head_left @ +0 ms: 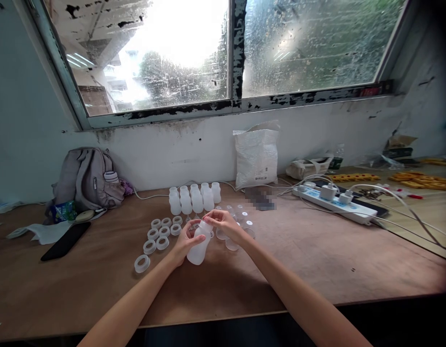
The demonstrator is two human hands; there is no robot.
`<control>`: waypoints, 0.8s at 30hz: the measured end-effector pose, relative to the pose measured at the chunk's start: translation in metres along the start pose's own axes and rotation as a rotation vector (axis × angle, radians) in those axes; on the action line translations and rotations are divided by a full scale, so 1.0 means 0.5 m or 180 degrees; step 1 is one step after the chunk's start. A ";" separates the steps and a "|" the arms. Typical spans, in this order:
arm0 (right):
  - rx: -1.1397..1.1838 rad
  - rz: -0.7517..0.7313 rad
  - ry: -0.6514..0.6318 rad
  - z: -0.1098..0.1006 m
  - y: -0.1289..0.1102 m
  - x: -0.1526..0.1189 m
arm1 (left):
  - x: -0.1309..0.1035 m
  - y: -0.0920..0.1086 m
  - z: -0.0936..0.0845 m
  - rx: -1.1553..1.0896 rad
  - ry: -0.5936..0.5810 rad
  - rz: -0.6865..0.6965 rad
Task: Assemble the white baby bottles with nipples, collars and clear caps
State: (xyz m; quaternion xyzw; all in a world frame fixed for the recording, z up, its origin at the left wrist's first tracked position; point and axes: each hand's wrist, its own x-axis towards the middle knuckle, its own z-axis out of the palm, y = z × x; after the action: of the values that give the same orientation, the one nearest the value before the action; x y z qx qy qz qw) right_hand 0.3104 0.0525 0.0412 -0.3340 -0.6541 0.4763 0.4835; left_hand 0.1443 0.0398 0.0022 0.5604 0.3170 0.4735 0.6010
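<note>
My left hand (pixel 186 243) is wrapped around a frosted white baby bottle (pixel 198 253), which is tilted a little to the right above the table. At the bottle's mouth, the fingers of my right hand (pixel 223 222) are pinched together; what they hold, if anything, is hidden. Several white screw rings (pixel 162 242) lie in rows left of the bottle. Behind my hands stand rows of similar bottles (pixel 197 200). Clear caps (pixel 231 244) and small clear teat-like pieces (pixel 249 224) sit partly hidden beside my right forearm.
A grey backpack (pixel 87 178) and a black phone (pixel 66 242) are at the left. By the wall stands a white plastic bag (pixel 257 156). A power strip (pixel 334 205) with plugs and trailing cables lies at the right, near yellow parts (pixel 421 180).
</note>
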 end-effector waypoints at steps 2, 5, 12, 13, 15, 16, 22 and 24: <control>-0.0162 0.0012 0.0247 0.002 0.006 0.002 | 0.001 -0.003 0.002 -0.0022 -0.0006 0.0017; -0.0169 0.0032 0.0304 0.002 0.008 0.002 | 0.001 -0.005 0.005 -0.0071 -0.0025 -0.0026; 0.0272 0.0157 -0.0135 -0.003 0.003 -0.004 | 0.002 -0.003 0.005 0.0059 0.0133 -0.0024; 0.0267 0.0132 -0.0139 -0.003 0.004 -0.004 | 0.002 -0.004 0.005 0.0070 0.0146 0.0020; 0.0269 0.0089 -0.0150 -0.001 0.008 -0.004 | 0.002 -0.004 0.005 0.0054 0.0149 0.0061; 0.0267 0.0082 -0.0148 0.000 0.009 -0.004 | 0.001 -0.003 0.006 0.0043 0.0141 0.0039; 0.0222 0.0072 -0.0009 -0.001 0.010 -0.002 | -0.003 -0.003 0.007 0.0000 0.0091 -0.0050; 0.0135 0.0098 0.0099 0.000 0.011 -0.002 | -0.003 -0.005 0.008 -0.0025 0.0053 -0.0042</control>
State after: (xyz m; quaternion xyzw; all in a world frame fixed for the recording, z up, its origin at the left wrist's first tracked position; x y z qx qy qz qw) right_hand 0.3107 0.0536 0.0360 -0.3411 -0.6310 0.4922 0.4932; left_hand 0.1478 0.0371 0.0004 0.5519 0.3238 0.4754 0.6037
